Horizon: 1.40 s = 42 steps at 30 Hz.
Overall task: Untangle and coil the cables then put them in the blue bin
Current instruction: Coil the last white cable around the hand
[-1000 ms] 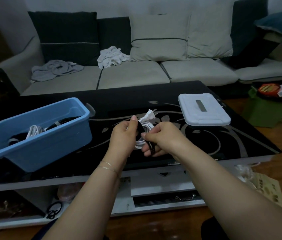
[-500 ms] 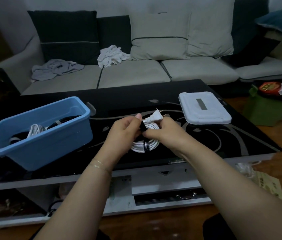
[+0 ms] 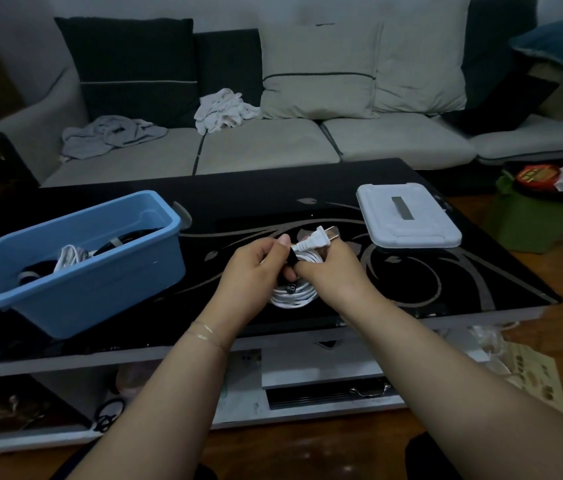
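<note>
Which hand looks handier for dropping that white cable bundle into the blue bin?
Probably the left hand. It already grips the coiled white cable and sits on the side nearer the blue bin. The right hand also holds the coil but would have to cross over.

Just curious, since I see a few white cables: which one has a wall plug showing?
The coiled white cable held in both hands over the table; its two-pin plug sticks up above the fingers. The white cable in the blue bin shows no plug.

Two bare forearms, no sleeves, thin gold chain bracelet (image 3: 208, 333) doubled around the left wrist
</note>
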Each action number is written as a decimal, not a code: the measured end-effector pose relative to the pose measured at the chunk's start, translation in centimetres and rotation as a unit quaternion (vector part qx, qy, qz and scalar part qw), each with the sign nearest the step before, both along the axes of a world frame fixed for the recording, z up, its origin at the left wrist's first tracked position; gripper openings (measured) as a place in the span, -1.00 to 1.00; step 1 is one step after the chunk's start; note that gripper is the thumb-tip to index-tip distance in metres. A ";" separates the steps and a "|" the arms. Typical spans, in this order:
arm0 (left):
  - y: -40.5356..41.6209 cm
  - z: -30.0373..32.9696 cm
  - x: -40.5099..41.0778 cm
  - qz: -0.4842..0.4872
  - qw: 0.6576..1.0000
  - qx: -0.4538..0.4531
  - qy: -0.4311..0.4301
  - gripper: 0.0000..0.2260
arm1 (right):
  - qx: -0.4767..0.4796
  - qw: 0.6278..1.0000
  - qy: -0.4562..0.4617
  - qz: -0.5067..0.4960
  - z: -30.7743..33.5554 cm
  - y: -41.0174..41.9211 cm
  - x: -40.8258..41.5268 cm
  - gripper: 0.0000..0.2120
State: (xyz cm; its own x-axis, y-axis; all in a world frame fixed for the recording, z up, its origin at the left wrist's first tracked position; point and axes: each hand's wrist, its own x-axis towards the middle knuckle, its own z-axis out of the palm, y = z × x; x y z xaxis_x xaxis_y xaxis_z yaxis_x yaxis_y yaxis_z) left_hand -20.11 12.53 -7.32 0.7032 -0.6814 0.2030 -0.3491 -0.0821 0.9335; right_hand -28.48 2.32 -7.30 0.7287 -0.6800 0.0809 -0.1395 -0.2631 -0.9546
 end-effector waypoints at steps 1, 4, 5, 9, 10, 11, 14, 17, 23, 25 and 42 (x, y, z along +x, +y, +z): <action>0.0 0.0 0.0 0.005 1.000 0.003 -0.001 -0.66 | 0.011 1.000 -0.011 0.005 -0.1 0.0 0.0 -0.85; 0.1 0.0 -0.1 0.013 1.000 0.004 -0.005 -0.64 | 0.017 0.999 -0.019 0.026 0.0 -0.1 0.0 -0.84; 0.2 0.1 -0.1 0.013 1.000 0.004 -0.010 -0.64 | 0.009 0.999 -0.015 0.040 0.1 -0.2 -0.2 -0.86; 0.7 0.5 -0.2 0.009 0.999 0.021 -0.041 -0.65 | 0.016 0.988 -0.006 0.156 1.1 -0.9 -1.0 -0.85; 0.8 0.6 -0.3 0.005 0.999 0.026 -0.045 -0.66 | 0.021 0.983 -0.004 0.184 1.3 -1.1 -1.3 -0.84; 0.9 0.7 -0.5 -0.001 0.999 0.027 -0.045 -0.66 | 0.020 0.978 0.003 0.205 1.5 -1.4 -1.5 -0.86; 1.0 0.9 -1.0 -0.014 0.999 0.020 -0.035 -0.67 | 0.011 0.972 0.020 0.234 1.7 -2.1 -1.9 -0.90; 1.0 1.0 -1.2 -0.014 0.999 0.016 -0.034 -0.67 | 0.024 0.970 0.034 0.241 1.7 -2.4 -2.0 -0.88; 1.3 1.4 -1.3 -0.010 0.994 0.034 -0.099 -0.68 | 0.171 0.930 0.041 0.322 1.8 -3.2 -2.8 -0.75; 1.5 1.6 -1.2 -0.013 0.995 0.027 -0.096 -0.70 | 0.259 0.902 0.036 0.344 2.1 -3.9 -3.3 -0.60; 1.3 1.1 -3.1 -0.048 0.824 0.104 -0.555 -0.75 | 0.261 0.938 0.090 0.208 1.3 -5.3 -2.4 -0.85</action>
State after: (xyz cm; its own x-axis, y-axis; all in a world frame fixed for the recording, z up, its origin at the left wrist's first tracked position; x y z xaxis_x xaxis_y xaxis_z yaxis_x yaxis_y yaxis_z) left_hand -23.19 13.87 -6.22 0.1044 -0.8246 0.5560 -0.9925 -0.1223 0.0049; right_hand -30.84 -2.99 -5.95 0.9098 -0.2470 -0.3336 -0.2990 0.1673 -0.9395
